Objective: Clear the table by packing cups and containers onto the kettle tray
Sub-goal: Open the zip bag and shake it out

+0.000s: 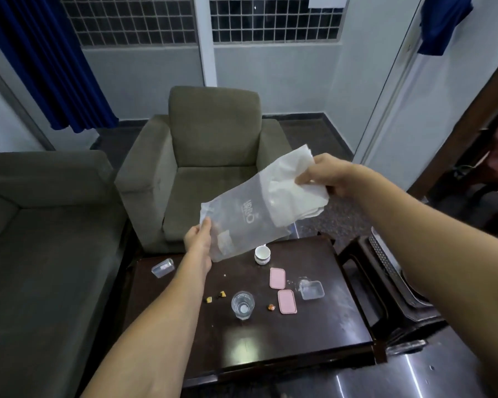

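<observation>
Both hands clamp the plastic bag [250, 214] aloft, left hand [197, 239] low, right hand [325, 176] high, the white cup [261, 255] just below the left grip.

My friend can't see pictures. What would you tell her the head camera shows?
Two bare hands hold a clear plastic bag with white cloth inside over a dark table: the left hand grips its lower corner, the right hand its top. On the table sit a white cup, a glass, two pink lids and two clear containers. An armchair stands behind.
</observation>
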Available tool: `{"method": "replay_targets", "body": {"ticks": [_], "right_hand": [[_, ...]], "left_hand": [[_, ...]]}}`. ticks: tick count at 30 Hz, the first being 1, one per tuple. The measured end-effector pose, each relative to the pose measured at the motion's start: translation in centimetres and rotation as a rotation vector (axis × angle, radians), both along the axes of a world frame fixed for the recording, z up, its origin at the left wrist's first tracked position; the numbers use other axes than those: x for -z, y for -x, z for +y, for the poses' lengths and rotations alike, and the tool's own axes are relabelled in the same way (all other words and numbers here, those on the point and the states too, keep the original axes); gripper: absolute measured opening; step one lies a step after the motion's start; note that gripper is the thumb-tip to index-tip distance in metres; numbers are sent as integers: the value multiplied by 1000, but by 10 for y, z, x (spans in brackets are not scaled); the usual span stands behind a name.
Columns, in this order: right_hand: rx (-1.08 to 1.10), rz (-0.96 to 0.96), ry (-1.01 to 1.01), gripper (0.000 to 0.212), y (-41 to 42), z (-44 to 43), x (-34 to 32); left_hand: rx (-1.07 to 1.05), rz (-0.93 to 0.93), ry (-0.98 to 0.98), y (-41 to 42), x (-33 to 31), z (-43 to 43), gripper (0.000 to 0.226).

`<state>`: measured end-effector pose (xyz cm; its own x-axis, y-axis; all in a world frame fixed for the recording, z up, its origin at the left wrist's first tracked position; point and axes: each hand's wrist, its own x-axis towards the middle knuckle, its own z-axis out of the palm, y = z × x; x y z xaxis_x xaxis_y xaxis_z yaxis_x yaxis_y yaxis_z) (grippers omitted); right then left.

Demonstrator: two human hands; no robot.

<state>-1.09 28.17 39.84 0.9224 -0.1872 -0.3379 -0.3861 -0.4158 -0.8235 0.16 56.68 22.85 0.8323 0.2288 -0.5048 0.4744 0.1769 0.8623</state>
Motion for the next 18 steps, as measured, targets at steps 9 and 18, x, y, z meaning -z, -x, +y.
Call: {"method": "replay_targets", "body": {"ticks": [9,18], "right_hand": [[231,83,-500,35,7,-93,78],[372,261,-721,40,17,-119,257]], "left_hand": [[41,103,18,-21,101,-54,24],[288,166,-152,-37,226,-143,25]]}}
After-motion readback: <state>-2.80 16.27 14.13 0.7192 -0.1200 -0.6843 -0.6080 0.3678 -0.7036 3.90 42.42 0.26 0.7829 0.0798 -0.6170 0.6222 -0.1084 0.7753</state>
